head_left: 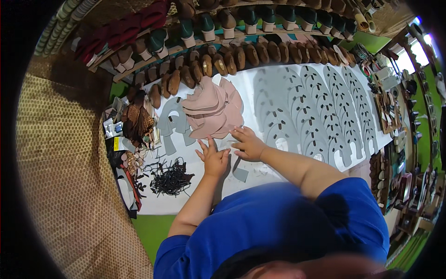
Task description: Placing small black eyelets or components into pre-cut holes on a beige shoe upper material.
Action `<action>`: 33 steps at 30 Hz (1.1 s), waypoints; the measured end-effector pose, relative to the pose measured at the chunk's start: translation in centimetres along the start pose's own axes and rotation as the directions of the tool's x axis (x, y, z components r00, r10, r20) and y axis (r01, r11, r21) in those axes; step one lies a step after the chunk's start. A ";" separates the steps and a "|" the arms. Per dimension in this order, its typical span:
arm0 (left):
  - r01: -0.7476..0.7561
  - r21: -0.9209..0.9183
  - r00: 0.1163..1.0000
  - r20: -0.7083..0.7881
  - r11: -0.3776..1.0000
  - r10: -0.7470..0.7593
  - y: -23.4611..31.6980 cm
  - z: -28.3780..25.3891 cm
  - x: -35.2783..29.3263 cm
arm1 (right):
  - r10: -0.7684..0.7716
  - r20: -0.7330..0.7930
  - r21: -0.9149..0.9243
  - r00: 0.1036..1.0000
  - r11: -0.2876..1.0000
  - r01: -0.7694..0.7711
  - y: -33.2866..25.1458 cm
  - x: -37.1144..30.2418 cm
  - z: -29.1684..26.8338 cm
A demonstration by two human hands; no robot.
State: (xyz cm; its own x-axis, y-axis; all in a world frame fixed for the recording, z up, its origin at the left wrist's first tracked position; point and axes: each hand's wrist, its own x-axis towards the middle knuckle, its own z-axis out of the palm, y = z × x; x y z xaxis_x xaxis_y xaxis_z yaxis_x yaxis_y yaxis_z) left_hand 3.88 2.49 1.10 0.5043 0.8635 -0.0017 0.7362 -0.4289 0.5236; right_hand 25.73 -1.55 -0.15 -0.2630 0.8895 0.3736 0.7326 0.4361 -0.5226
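A loose pile of pink shoe-upper pieces [220, 102] lies on the white tabletop in front of me. My left hand [214, 159] is at the pile's near edge, fingers spread and pointing away from me. To its right, my right hand [249, 145] reaches in with its fingers apart, the tips close to or touching the pile's near right edge. I see nothing held in either hand. A small grey scrap [240, 175] lies just below the right hand. Grey curved pieces [173, 122] lie left of the pink pile.
Overlapping rows of grey U-shaped pieces with dark marks [316, 111] spread over the right side. A tangle of black strips [171, 178] sits near left. Brown shoe lasts [251, 55] line the far edge, below a rack of green heeled shoes [206, 22]. Tools [385, 79] crowd the right edge.
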 end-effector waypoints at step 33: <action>0.108 0.008 0.984 -0.142 0.994 -0.106 0.0 1.1 1.6 | 0.032 0.069 -0.162 0.997 0.987 -0.021 0.1 0.0 0.3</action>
State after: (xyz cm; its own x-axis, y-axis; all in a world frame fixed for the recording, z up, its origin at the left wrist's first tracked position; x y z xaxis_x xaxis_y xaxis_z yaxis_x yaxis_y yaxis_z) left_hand 5.14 3.63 0.17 0.3539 0.9331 0.0637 0.7900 -0.3347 0.5137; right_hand 25.59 -1.45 -0.37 -0.2820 0.9105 0.3023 0.8302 0.3895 -0.3989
